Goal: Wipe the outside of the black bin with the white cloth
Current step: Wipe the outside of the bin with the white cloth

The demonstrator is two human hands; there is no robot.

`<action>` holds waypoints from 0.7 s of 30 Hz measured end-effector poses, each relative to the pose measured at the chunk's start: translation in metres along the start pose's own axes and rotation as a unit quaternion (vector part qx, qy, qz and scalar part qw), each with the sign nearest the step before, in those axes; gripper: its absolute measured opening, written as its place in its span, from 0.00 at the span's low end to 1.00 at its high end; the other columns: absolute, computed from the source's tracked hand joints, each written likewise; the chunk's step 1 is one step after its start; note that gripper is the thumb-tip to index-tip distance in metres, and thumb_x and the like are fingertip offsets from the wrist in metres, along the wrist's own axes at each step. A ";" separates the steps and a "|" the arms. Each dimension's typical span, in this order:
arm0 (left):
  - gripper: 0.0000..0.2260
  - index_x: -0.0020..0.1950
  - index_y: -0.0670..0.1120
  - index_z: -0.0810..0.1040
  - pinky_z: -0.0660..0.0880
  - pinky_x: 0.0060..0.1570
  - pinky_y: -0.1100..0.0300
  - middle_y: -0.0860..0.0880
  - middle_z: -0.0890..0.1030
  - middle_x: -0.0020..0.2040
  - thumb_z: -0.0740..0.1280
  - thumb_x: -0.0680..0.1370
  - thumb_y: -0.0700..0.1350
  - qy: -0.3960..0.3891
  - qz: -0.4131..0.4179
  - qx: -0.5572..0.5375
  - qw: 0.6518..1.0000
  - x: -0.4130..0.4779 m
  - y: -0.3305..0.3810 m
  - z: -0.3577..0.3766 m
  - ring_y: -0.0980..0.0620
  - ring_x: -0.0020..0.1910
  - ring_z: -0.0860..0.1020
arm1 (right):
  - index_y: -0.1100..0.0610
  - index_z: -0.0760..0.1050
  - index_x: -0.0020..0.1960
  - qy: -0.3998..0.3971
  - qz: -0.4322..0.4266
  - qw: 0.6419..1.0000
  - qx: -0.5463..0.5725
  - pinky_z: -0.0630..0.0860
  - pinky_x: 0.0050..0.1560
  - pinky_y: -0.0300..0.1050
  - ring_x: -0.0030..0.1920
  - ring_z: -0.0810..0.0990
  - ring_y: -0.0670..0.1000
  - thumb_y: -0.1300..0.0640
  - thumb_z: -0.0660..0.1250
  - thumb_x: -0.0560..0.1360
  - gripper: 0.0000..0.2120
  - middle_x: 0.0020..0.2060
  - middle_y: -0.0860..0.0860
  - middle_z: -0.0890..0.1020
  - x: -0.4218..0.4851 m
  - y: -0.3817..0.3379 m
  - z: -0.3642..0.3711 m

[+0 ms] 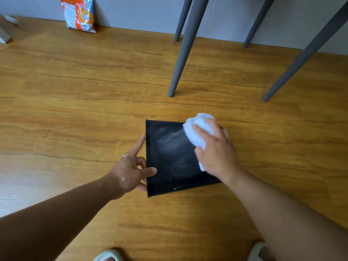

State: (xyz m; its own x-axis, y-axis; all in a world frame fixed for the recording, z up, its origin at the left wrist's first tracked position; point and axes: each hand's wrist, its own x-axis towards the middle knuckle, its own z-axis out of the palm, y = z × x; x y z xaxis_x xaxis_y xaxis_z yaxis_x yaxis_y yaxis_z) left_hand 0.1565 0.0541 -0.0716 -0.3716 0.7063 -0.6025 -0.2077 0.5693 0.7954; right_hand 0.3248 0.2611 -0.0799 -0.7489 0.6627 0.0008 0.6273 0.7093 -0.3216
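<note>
Down on the wooden floor (79, 102), the black bin (170, 159) sits right between the two hands, a flat dark face turned up to the camera with pale smears across it. The right hand (216, 153) is curled over the bunched white cloth (197, 129), fingers clamped on it and pressing it against the bin's far right corner. The left hand (131, 168) is mostly open at the bin's left edge, forefinger stretched along that edge, thumb resting on the face. Beyond the right hand stand grey furniture legs (181, 59); far past the left, an orange packet (80, 14) leans at the wall.
</note>
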 end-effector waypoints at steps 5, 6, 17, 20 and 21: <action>0.49 0.79 0.72 0.50 0.85 0.39 0.40 0.45 0.74 0.35 0.74 0.76 0.33 0.013 -0.008 0.006 1.000 0.005 0.001 0.001 0.43 0.38 0.83 | 0.41 0.67 0.73 -0.010 0.132 0.991 -0.002 0.72 0.57 0.51 0.60 0.67 0.58 0.51 0.65 0.75 0.27 0.76 0.47 0.58 0.025 -0.048 0.006; 0.49 0.79 0.72 0.51 0.85 0.38 0.41 0.44 0.74 0.36 0.74 0.76 0.33 0.017 -0.007 0.008 1.000 0.005 0.002 0.002 0.44 0.37 0.83 | 0.41 0.65 0.74 -0.009 0.097 0.995 -0.001 0.73 0.57 0.51 0.60 0.66 0.58 0.51 0.66 0.75 0.29 0.76 0.47 0.58 0.019 -0.064 0.010; 0.49 0.80 0.71 0.49 0.85 0.38 0.43 0.44 0.75 0.36 0.73 0.77 0.33 0.002 0.001 0.003 1.000 0.001 -0.001 0.002 0.43 0.38 0.84 | 0.41 0.70 0.74 0.019 0.089 0.996 -0.009 0.72 0.58 0.52 0.57 0.70 0.60 0.54 0.67 0.74 0.29 0.76 0.44 0.63 -0.003 0.009 -0.003; 0.49 0.80 0.71 0.48 0.85 0.39 0.42 0.43 0.75 0.37 0.73 0.77 0.33 0.008 -0.004 0.012 1.000 0.004 0.003 0.002 0.42 0.38 0.84 | 0.43 0.70 0.72 0.016 0.159 0.987 -0.008 0.70 0.60 0.52 0.59 0.68 0.61 0.52 0.65 0.75 0.25 0.76 0.48 0.61 0.021 -0.019 0.001; 0.49 0.80 0.71 0.49 0.85 0.38 0.42 0.42 0.75 0.38 0.73 0.77 0.33 0.011 -0.005 0.015 1.000 0.005 0.004 0.002 0.42 0.38 0.83 | 0.43 0.70 0.72 0.009 0.149 0.989 -0.006 0.70 0.60 0.52 0.59 0.68 0.61 0.51 0.65 0.75 0.25 0.76 0.48 0.60 0.024 -0.038 0.004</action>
State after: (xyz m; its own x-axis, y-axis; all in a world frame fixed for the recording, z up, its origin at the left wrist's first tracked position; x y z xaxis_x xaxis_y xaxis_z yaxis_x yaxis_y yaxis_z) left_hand 0.1559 0.0606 -0.0717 -0.3889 0.6917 -0.6084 -0.1852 0.5883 0.7872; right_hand 0.2822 0.2490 -0.0713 -0.5263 0.8469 -0.0754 0.8221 0.4842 -0.2994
